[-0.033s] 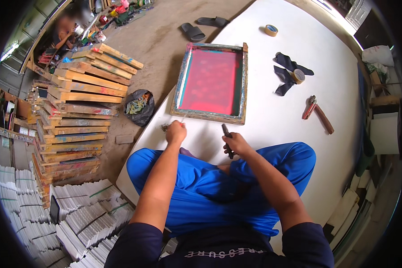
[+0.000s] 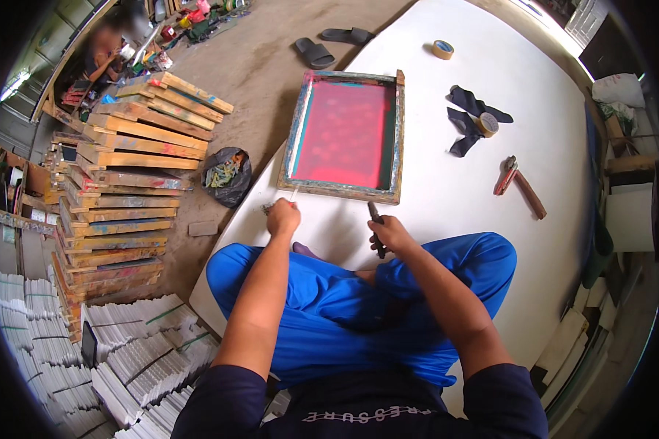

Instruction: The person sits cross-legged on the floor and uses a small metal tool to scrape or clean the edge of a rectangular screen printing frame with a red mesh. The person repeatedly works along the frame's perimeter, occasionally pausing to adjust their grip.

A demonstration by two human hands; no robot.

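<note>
A wooden screen-printing frame (image 2: pixel 342 192) with pinkish-red mesh (image 2: pixel 346 132) lies flat on the white surface in front of me. Just off its near left corner is my left hand (image 2: pixel 283 217), closed in a pinch. A thin pale sliver shows at its fingertips; its kind is unclear. Small dark bits (image 2: pixel 267 209) lie beside that hand, partly covered by it. My right hand (image 2: pixel 392 235) is wrapped round a slim dark hand tool (image 2: pixel 375 214), tip toward the frame's near edge but apart from it. The tool's exact kind is hard to make out.
Rightward lie a red-handled tool (image 2: pixel 504 176), a brown wooden handle (image 2: pixel 532 197), dark cloth strips (image 2: pixel 461 121) and tape rolls (image 2: pixel 487 124) (image 2: pixel 442 49). Stacked wooden frames (image 2: pixel 135 219), a black bag (image 2: pixel 229 186) and white bundles (image 2: pixel 143 358) stand left. A person (image 2: pixel 104 55) sits far left.
My left hand has shifted slightly left, away from the frame's middle. The tip of the dark tool in my right hand has moved a little to the right.
</note>
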